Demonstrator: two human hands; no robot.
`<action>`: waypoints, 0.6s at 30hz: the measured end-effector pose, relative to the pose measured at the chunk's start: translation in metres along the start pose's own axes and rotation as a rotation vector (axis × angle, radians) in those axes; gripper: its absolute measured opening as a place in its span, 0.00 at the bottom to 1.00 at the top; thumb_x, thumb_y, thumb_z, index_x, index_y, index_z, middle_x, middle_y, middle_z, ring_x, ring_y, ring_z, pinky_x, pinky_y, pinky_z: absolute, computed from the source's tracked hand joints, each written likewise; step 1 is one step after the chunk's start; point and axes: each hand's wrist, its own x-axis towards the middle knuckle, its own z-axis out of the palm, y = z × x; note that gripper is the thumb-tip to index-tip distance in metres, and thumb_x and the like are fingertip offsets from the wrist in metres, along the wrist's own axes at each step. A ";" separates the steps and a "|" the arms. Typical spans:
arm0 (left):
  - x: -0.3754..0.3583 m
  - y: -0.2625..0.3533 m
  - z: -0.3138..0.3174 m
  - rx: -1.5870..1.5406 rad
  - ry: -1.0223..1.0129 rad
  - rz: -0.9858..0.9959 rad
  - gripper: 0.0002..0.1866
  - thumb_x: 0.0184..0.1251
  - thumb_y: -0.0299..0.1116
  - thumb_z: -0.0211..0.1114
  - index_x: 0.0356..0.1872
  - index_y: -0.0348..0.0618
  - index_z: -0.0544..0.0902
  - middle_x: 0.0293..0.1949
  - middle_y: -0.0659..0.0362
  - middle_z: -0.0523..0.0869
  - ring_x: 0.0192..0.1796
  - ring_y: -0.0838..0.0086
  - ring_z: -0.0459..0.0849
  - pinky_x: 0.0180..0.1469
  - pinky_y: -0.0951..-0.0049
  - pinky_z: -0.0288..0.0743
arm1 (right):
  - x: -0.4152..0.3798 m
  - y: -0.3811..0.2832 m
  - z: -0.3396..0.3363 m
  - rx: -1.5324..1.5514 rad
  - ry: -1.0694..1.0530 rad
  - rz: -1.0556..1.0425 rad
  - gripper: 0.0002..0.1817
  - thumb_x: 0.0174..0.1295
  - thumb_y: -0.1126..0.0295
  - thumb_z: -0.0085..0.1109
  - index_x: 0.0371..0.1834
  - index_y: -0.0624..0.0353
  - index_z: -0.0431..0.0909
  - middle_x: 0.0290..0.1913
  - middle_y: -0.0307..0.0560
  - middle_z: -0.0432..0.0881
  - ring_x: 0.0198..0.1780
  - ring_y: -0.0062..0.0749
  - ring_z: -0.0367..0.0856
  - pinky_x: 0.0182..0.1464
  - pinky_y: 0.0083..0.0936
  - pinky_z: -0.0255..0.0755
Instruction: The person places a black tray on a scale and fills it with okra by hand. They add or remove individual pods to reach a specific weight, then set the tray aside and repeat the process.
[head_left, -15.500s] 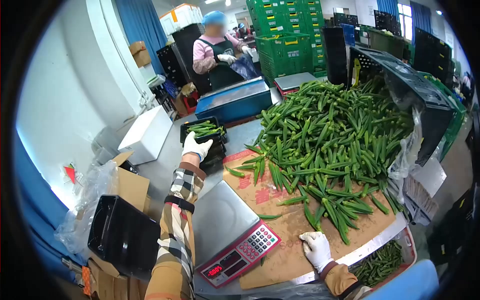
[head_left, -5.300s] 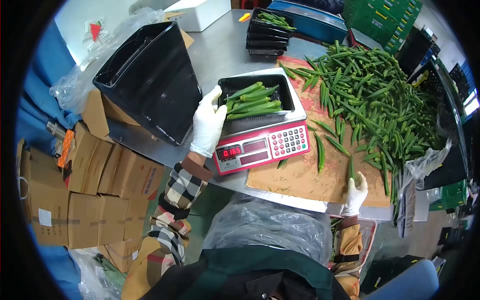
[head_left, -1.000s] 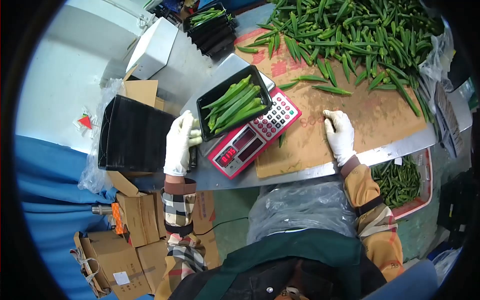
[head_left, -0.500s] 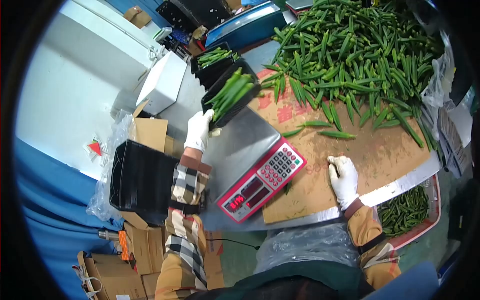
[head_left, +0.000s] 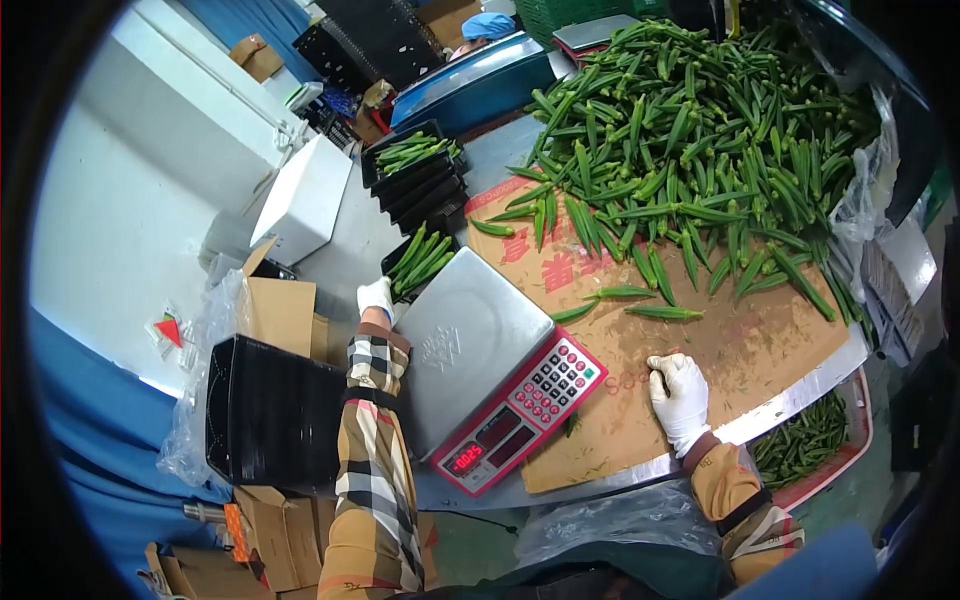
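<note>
My left hand, in a white glove, grips the near end of a black tray that holds several green okra pods. The tray is beside the far left edge of the scale, off its metal plate. Red digits glow on the scale's display. My right hand, also gloved, rests on the brown cardboard sheet with its fingers curled in and nothing visible in them. Beyond it lies a large heap of okra, with loose pods along its near edge.
More black trays stand in a row behind, the farthest with okra. Stacked black trays are at the left, near a cardboard box and a white foam box. A crate of okra sits lower right. A blue-capped person is at the back.
My left hand has moved the okra tray from above the scale's far end down to its left side. The display reading has changed. My right hand stays on the cardboard.
</note>
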 end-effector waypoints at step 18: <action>-0.434 0.207 -0.096 1.335 0.824 1.192 0.25 0.81 0.38 0.63 0.73 0.38 0.77 0.70 0.42 0.80 0.73 0.47 0.75 0.76 0.53 0.65 | -0.009 0.011 0.007 0.091 0.059 -0.023 0.08 0.62 0.71 0.65 0.44 0.51 0.86 0.40 0.45 0.84 0.46 0.47 0.83 0.49 0.41 0.79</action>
